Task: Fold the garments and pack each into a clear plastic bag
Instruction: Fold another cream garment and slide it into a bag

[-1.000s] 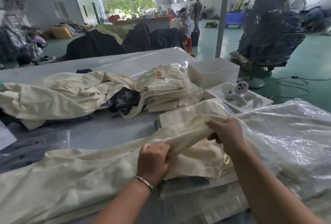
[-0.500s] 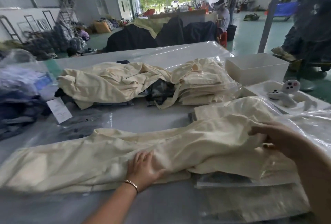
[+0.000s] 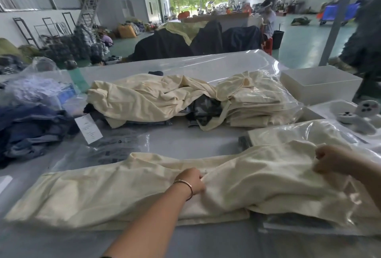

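A: Left hand (image 3: 190,181), bangle at the wrist, fingers curled down on the middle of the cream garment (image 3: 123,191); looks like a pinch of cloth, though the fingertips are hidden. Right hand (image 3: 332,161) at 3 o'clock, closed in a loose fist on a bunched fold at the garment's far right end.

B: Where does the piece lie?

A: Stretched flat across the near edge of the surface (image 3: 195,142), running from 9 o'clock to 3 o'clock. Its right end overlaps a clear plastic bag (image 3: 309,228) at 4 o'clock. A second bag with cream cloth inside (image 3: 299,132) sits just behind, at 2 o'clock.

B: Handling?

A: Judging by the soft wrinkles and the way it drapes: light, limp woven cotton, no stiffness, not fragile. It will sag between two grips, so take it at the hems or the fold line, both hands well apart, and smooth as you go. The bag film looks slick and clingy; it may slide on the surface when cloth is pushed in.

B: Anything else nearby?

A: Loose cream heap (image 3: 148,97) at 12 o'clock, bagged folded stack (image 3: 253,101) beside it at 1 o'clock, dark blue clothes (image 3: 31,125) at 9 o'clock.

B: Writing?

A: White paper tag (image 3: 88,129) at 10 o'clock carries print, too small to read. No brand visible.
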`<state>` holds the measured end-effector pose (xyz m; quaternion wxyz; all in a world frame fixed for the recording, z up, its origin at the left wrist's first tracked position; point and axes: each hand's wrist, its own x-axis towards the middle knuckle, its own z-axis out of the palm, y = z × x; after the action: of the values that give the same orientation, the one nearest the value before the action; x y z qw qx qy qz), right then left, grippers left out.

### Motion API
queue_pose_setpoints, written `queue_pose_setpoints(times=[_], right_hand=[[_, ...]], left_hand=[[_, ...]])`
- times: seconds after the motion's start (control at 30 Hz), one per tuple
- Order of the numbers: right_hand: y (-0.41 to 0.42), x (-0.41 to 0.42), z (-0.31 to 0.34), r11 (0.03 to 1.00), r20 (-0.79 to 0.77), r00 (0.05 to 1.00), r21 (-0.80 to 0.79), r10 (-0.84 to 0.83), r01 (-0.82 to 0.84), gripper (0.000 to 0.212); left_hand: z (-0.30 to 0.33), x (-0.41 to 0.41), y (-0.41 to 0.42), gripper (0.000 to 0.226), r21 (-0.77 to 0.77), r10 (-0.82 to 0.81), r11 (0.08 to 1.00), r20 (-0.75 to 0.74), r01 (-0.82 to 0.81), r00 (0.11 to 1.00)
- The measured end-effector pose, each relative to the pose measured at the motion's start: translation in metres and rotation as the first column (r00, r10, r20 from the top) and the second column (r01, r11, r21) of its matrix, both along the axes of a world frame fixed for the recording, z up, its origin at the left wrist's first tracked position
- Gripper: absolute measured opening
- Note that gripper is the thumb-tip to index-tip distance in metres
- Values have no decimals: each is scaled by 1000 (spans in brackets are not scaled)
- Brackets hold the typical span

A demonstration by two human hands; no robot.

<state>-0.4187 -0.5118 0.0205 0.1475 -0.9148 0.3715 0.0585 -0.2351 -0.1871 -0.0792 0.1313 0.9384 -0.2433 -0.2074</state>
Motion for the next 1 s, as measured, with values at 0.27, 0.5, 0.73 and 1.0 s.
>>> queue_pose_setpoints(times=[0.27, 0.5, 0.73, 1.0], right_hand=[[-5, 31, 68, 973, 835, 503, 222, -225, 67, 33], [-8, 31, 50, 839, 731, 447, 538, -515, 86, 17], [-5, 0, -26, 463, 323, 446, 850, -835, 251, 38], [22, 4, -31, 883, 436, 794, 393, -423, 255, 11]], left_hand=[[103, 48, 19, 21, -434, 415, 883, 545, -178, 729], [79, 4, 24, 40, -476, 312, 826, 832, 301, 459], [-32, -44, 25, 68, 192, -326, 943, 355, 273, 876], [-35, -39, 19, 39, 263, -195, 962, 449, 80, 872]])
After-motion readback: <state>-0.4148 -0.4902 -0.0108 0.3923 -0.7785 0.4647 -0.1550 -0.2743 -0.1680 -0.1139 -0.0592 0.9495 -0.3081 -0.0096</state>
